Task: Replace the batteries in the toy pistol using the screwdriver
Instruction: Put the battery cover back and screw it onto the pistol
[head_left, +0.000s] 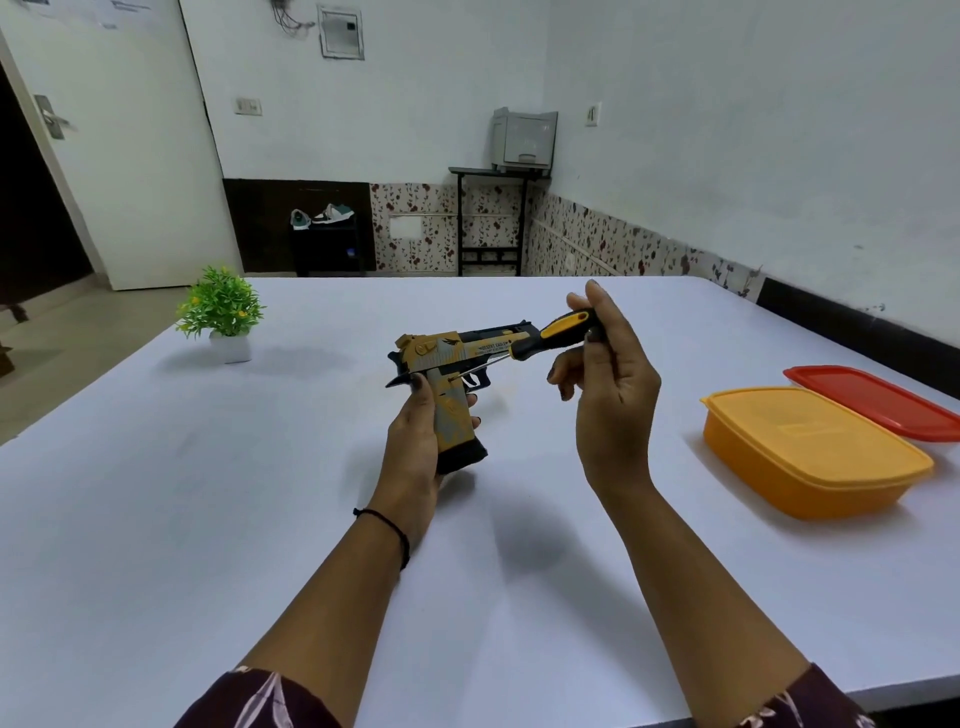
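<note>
Left hand (415, 447) is grasping the toy pistol (447, 364), right hand (608, 384) is pinching the screwdriver (550, 332) at a screw; battery swap looks unstarted

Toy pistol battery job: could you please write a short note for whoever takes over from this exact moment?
Left hand: grip closed round the handle of the toy pistol, held above the table, barrel pointing away to the right.
Right hand: fingertip grip on the screwdriver, its tip at a screw on the side of the pistol, just above the handle.
Done: tool is seated at the screw.
Left: no cover is off yet and no batteries are in view; the yellow box and red box on the right are both shut, contents unseen. Undo the screw, swap batteries, close up.
</note>
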